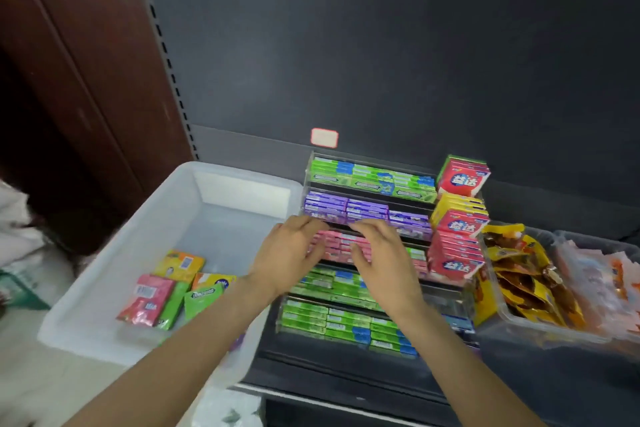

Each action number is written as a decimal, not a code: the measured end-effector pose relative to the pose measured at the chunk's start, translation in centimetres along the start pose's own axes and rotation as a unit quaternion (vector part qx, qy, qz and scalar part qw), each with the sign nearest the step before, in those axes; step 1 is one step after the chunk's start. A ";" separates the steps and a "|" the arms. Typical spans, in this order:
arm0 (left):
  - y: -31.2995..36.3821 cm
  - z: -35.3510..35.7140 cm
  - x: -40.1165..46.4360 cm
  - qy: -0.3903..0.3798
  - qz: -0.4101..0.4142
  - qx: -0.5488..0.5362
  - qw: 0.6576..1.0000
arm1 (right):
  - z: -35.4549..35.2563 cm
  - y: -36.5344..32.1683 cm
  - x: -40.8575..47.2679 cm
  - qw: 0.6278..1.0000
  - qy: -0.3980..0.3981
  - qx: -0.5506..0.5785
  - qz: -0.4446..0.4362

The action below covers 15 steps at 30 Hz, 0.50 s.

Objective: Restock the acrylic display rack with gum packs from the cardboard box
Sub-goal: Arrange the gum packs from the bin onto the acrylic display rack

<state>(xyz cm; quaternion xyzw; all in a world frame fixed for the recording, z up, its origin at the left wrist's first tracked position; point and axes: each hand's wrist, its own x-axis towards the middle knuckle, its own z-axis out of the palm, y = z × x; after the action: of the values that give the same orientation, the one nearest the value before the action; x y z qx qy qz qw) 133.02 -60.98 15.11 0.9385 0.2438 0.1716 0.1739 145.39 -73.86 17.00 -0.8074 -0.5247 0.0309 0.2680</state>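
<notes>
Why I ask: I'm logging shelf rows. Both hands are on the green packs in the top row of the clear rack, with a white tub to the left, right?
Not quite. In the head view the left hand and right hand rest on the pink packs in the third row of the clear rack. The white tub is on the left.

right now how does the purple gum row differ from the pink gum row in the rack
The purple gum row sits one tier higher than the pink gum row. The purple row is mostly in open view, while the pink row is largely covered by the left hand and right hand, whose straight fingers rest on it. Both are slim packs lying flat, side by side, in the acrylic rack.
</notes>
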 end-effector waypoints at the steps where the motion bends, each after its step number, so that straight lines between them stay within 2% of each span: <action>1: -1.9 -1.4 -1.3 0.012 -0.026 0.005 1.000 | 1.0 -1.7 0.5 1.000 -0.008 0.014 -0.010; 4: -8.4 -5.5 -5.8 0.056 -0.106 0.020 0.993 | 5.0 -6.9 1.8 0.998 -0.037 0.048 -0.029; 7: -14.6 -9.0 -10.2 0.048 -0.181 0.064 0.980 | 9.8 -11.7 2.4 0.994 -0.085 0.062 -0.041; 11: -21.4 -11.2 -14.6 -0.054 -0.218 0.103 0.969 | 15.8 -16.1 2.8 0.984 -0.168 0.048 -0.027; 15: -24.1 -11.8 -15.8 -0.140 -0.220 0.038 0.965 | 19.4 -18.6 3.3 0.968 -0.250 0.031 -0.006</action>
<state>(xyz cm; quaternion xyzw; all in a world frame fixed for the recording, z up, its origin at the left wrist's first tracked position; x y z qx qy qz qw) 105.63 -46.49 11.84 0.8824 0.4237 -0.0137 0.2040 125.01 -57.58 9.83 -0.7622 -0.5785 0.2466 0.1538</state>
